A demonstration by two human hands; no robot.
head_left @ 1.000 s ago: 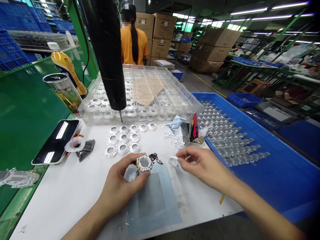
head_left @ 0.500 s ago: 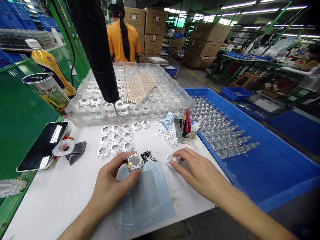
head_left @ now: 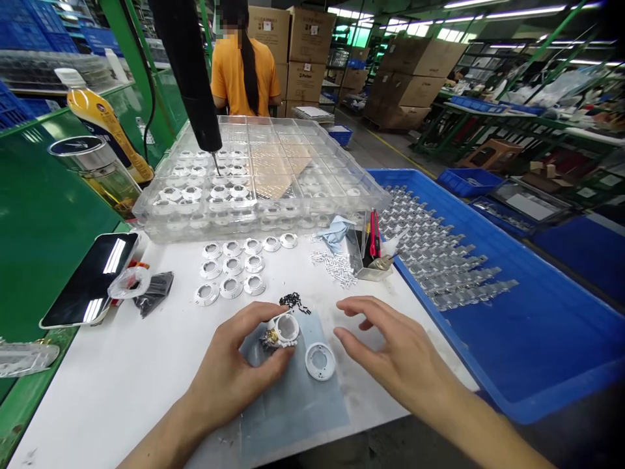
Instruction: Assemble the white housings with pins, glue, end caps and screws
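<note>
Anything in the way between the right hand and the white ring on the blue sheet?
Nothing visible. The right hand hovers beside the white plastic ring, which lies on the blue sheet; only bare surface separates them.

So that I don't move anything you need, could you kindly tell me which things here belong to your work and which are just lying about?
Part of the work: left hand, holding a white round part; right hand; white ring; black screws; silver rings; clear tray; hanging screwdriver.

Probably just lying about: phone; drink bottle; glass tumbler.
</note>
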